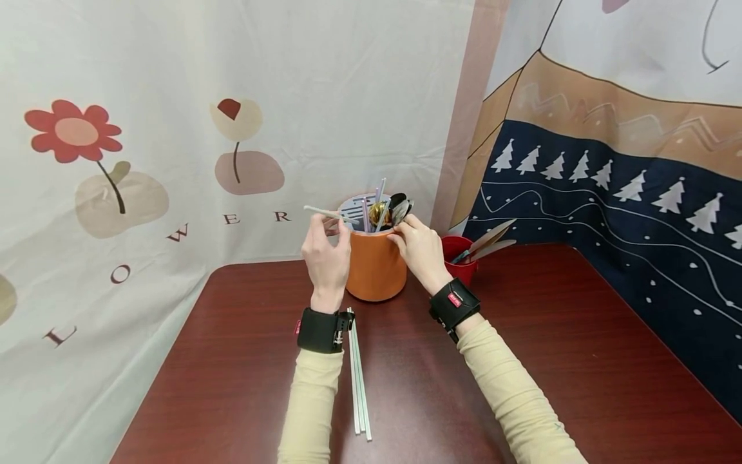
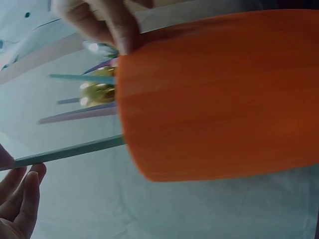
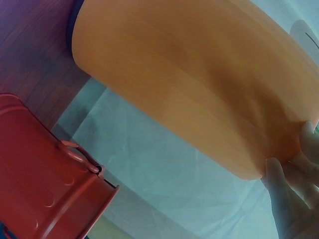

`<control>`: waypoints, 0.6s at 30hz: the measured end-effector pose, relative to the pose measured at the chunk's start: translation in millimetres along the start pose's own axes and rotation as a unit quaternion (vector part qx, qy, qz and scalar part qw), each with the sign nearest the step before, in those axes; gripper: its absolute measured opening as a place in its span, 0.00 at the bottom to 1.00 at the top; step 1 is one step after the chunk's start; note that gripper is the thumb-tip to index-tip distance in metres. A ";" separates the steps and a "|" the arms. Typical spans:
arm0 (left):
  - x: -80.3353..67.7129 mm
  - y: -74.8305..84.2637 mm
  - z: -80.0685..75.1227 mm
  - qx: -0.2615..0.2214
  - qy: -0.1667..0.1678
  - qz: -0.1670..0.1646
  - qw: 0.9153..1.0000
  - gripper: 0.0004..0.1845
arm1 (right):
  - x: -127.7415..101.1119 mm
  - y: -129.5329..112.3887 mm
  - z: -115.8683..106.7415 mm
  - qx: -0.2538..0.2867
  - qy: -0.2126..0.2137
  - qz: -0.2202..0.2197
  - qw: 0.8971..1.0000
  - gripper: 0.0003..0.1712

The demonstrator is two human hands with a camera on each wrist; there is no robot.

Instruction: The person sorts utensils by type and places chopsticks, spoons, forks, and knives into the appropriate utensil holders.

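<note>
My left hand [image 1: 326,261] pinches a thin pale green stick [image 2: 84,149] between thumb and fingertips. In the left wrist view the stick's far end meets the rim of an orange cylindrical container [image 1: 377,267], its tip hidden there. On the container's right side, my right hand [image 1: 422,252] grips the rim, the thumb against the outer wall. Inside stand purple and bluish sticks [image 1: 366,216], a shiny gold piece [image 1: 378,212] and dark and silver spoon-like heads [image 1: 400,206]. Their lower parts are hidden by the wall.
Several pale green sticks [image 1: 359,380] lie side by side on the dark red table [image 1: 249,380], between my forearms. A red metal bucket [image 1: 462,270] holding flat-bladed utensils [image 1: 489,241] stands right of the container. Printed cloth [image 1: 174,64] hangs behind the table.
</note>
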State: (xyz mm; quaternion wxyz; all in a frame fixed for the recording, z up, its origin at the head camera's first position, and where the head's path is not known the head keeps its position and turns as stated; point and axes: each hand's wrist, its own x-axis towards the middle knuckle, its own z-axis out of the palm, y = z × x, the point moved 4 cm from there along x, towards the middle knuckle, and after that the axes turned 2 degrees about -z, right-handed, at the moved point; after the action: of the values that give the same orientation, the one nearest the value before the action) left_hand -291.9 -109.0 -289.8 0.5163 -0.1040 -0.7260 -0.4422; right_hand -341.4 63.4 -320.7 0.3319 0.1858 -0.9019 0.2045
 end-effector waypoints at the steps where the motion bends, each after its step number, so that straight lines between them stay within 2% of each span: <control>1: 0.1 -1.9 3.2 0.010 -0.008 0.000 1.000 0.07 | 0.0 0.1 0.6 -0.001 -0.001 0.000 1.000 0.13; 5: -0.5 -8.8 14.1 0.044 -0.046 -0.008 0.998 0.08 | 0.4 0.2 1.2 -0.001 0.001 -0.001 1.000 0.13; 8: -2.4 -13.2 18.9 0.058 -0.071 -0.027 0.995 0.11 | 0.8 0.0 0.5 0.000 0.005 -0.003 1.000 0.13; 12: -6.2 -17.6 21.6 0.074 -0.096 -0.049 0.991 0.14 | 0.7 -0.1 0.2 0.000 0.006 -0.004 1.000 0.13; 18: -14.6 -24.8 22.7 0.092 -0.132 -0.081 0.984 0.14 | 0.5 0.1 0.0 -0.001 0.003 -0.001 1.000 0.13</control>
State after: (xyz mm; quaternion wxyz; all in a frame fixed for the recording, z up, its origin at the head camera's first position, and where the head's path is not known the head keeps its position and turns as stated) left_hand -315.4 -102.1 -317.1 0.3858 -0.0547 -0.8314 -0.3961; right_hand -341.8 63.3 -320.3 0.3348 0.1858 -0.9010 0.2041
